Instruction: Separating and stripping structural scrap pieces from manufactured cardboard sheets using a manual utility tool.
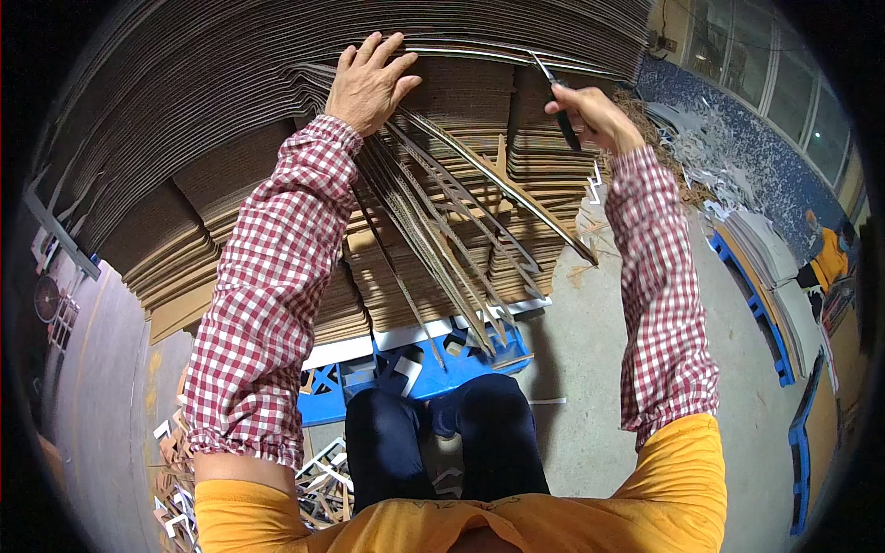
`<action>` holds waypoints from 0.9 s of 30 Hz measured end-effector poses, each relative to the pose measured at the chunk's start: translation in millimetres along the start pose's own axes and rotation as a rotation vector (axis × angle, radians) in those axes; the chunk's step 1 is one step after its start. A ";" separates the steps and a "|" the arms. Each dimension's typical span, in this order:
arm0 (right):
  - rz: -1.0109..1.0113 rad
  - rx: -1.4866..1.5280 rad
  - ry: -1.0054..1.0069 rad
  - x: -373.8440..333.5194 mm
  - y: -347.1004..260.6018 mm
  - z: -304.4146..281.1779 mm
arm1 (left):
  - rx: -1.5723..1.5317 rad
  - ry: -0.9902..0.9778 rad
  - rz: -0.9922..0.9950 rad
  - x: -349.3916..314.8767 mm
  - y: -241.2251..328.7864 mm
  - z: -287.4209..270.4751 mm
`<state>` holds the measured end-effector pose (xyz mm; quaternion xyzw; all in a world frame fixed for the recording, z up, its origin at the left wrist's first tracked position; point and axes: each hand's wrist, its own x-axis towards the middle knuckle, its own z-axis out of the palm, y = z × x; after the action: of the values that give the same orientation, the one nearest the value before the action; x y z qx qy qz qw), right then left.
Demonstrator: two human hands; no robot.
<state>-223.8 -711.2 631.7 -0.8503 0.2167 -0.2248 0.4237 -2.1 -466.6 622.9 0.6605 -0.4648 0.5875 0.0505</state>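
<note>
My left hand (371, 85) lies with its fingers spread on the edge of a tall stack of corrugated cardboard sheets (230, 69). Beneath it, several thin cardboard strips (429, 235) fan out and hang down the front of the stack. My right hand (595, 115) is closed around the dark handle of a knife (564, 118). Its narrow blade points up and away, with the tip at the stack's edge, close to a pale, shiny line along the sheets. Whether the tip touches the cardboard I cannot tell.
A blue plastic pallet (424, 373) supports the stack before my knees. Cardboard scraps (175, 479) litter the floor at lower left. More stacked sheets (761, 249) rest on a blue pallet at right, near a person in yellow (830, 256). Shredded scraps (691, 147) lie along the blue wall.
</note>
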 end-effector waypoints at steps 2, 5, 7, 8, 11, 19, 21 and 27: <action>-0.002 0.113 -0.018 11.7 -0.5 13.9 | -0.010 0.008 0.012 -2.0 -5.3 -4.2; -0.161 0.204 0.162 -0.7 14.3 48.4 | -0.038 0.038 -0.020 -0.6 -5.4 -14.0; -0.257 0.285 0.181 -12.3 40.6 51.7 | -0.116 0.115 -0.010 8.0 15.3 -22.6; -0.287 0.249 0.180 -20.7 49.8 57.3 | -0.141 0.175 0.047 8.8 20.6 -24.9; -0.305 0.017 0.067 -82.2 119.4 111.6 | -0.182 0.061 0.115 19.2 29.5 -18.9; -0.284 0.351 -0.286 -118.6 73.9 32.4 | 0.048 -0.323 0.156 -9.7 28.7 6.6; -0.224 0.261 -0.122 -69.6 47.2 23.1 | 0.053 -0.332 0.154 -18.1 21.3 12.5; -0.083 0.274 0.081 15.5 -5.2 28.2 | -0.125 -0.044 0.074 -7.3 30.6 10.1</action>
<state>-194.5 -699.4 623.8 -0.7829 0.1656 -0.3039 0.5171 -14.4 -485.9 599.1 0.6511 -0.5257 0.5442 0.0599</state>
